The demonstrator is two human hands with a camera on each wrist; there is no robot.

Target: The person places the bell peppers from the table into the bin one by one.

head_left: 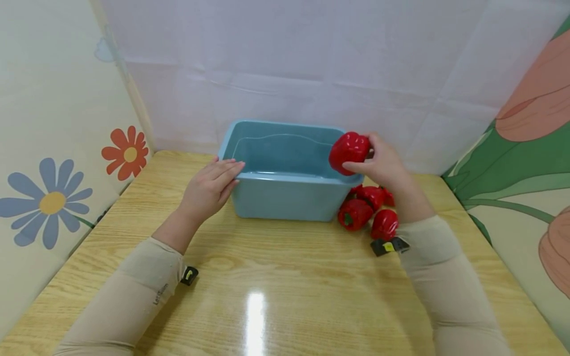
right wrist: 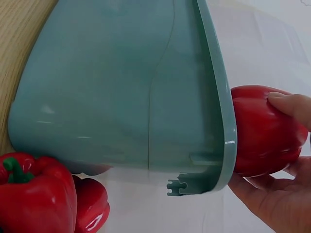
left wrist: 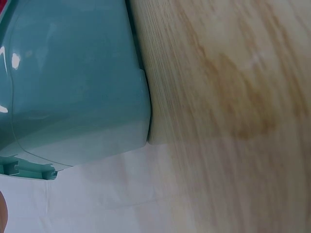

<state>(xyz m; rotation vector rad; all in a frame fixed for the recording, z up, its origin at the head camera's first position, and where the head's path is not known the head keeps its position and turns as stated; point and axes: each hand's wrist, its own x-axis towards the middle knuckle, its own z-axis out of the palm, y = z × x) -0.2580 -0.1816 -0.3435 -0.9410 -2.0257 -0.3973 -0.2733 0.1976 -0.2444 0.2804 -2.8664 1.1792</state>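
Observation:
A teal plastic bin [head_left: 285,200] stands on the wooden table. My right hand [head_left: 380,160] grips a red bell pepper [head_left: 349,151] at the bin's right end, level with the rim. In the right wrist view the thumb and fingers [right wrist: 291,104] wrap the pepper [right wrist: 265,131], partly behind the rim. My left hand [head_left: 209,188] lies with extended fingers over the bin's front left rim. Only a sliver of that hand shows in the left wrist view. Several more red peppers [head_left: 355,214] lie on the table beside the bin's right end, one with a green stem [right wrist: 18,172].
The wooden table [head_left: 267,277] spreads in front of the bin. A white cloth wall [head_left: 276,74] rises close behind it. Flower-printed panels flank the table at the left [head_left: 49,123] and right [head_left: 512,163]. A black strap clip [head_left: 389,246] hangs from the right sleeve near the peppers.

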